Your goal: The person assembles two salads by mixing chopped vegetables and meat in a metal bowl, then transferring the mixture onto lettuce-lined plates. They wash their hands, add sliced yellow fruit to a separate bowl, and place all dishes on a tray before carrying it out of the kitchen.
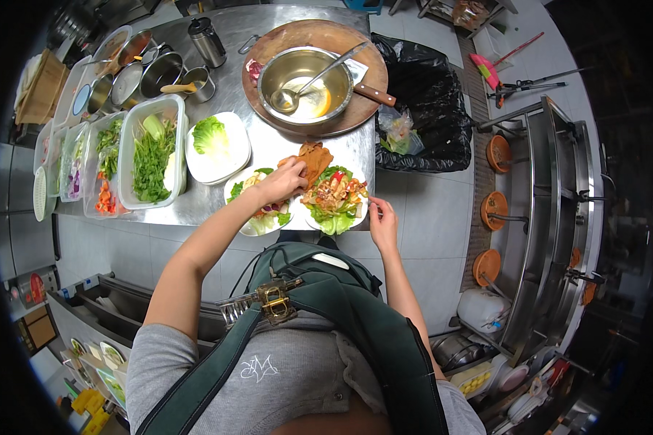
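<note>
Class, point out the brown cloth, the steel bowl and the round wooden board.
Brown cloth (313,162): head view, middle of its folds.
Steel bowl (279,69): head view, inner wall.
Round wooden board (268,42): head view, bare upper-left surface.

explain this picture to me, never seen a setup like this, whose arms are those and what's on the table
There's no machine here, just a person's two bare hands. The single picture comes from a fisheye camera worn on their head, looking down, so straight edges bend.

The left hand is at a crumpled brown cloth, above two plated salads; its grip isn't clear. The right hand has its fingertips by the edge of the right salad.

On the steel table are stacked white dishes with lettuce on top, a tub of leafy greens, and a round wooden board bearing a steel mixing bowl with a ladle inside.
</note>
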`<state>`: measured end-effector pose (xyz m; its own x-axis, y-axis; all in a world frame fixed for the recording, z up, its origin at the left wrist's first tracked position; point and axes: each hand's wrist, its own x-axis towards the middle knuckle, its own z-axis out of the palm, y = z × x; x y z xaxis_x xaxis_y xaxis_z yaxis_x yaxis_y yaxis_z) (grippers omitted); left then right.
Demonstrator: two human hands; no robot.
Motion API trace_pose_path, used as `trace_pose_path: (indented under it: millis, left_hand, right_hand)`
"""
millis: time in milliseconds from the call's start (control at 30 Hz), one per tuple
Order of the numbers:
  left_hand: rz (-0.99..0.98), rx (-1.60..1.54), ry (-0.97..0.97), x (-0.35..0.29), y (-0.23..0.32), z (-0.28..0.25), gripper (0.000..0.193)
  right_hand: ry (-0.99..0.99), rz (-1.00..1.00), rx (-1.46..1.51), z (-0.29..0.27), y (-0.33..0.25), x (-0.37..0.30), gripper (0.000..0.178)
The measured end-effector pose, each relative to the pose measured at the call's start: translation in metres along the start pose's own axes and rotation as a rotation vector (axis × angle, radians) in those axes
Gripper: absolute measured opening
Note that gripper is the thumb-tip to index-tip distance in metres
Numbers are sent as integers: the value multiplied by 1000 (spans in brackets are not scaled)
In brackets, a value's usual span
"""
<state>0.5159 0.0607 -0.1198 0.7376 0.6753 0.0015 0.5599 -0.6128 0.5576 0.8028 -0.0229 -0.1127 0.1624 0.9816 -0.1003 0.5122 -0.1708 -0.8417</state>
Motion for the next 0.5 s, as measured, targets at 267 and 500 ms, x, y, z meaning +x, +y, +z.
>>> trace_pose_path:
  millis: [267, 500]
  left_hand:
    - [204, 388, -174, 7, 1, 3, 11]
    - [-100, 291, 144, 7, -10, 13, 16]
  right_hand:
    - [-5, -18, 4, 0, 3, -5, 21]
    - [18, 59, -11, -4, 12, -9, 23]
